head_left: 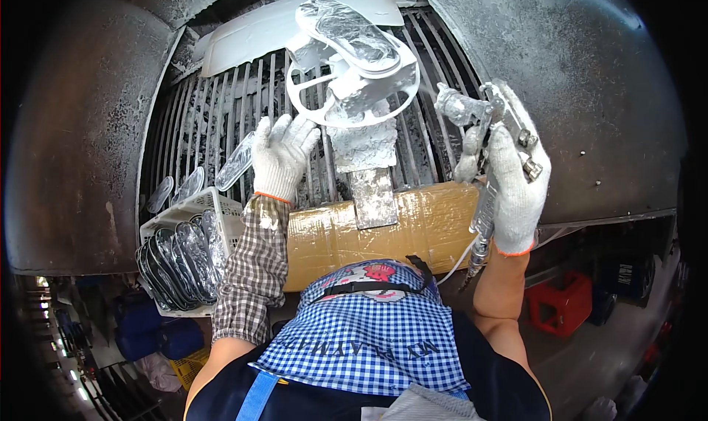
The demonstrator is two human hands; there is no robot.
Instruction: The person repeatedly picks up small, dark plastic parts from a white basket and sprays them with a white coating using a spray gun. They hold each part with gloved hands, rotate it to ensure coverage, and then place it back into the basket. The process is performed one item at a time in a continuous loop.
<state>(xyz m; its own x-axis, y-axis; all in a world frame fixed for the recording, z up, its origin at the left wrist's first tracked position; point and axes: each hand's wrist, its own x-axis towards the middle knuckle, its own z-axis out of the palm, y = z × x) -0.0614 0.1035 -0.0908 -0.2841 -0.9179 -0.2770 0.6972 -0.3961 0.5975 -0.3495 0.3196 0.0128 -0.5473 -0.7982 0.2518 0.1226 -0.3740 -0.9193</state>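
My left hand [282, 152], in a white knit glove, is open with its fingers spread. Its fingertips lie close to the left rim of a white-coated round turntable [317, 116]; whether they touch I cannot tell. On top of the turntable rests a sole-shaped piece [354, 37] with a white edge and a shiny, clear, wrinkled face. Gloved as well, my right hand [516, 170] is closed around a metal spray gun [472, 111] crusted with white, to the right of the turntable. The gun's nozzle end points left.
Metal bars [214, 104] form a grate behind, with a white-coated board [243, 41] on it. Several similar pieces fill a white crate [228, 211] at left; others lean on the grate. A taped brown block [317, 244] runs along the front. Dark panels [81, 126] flank both sides.
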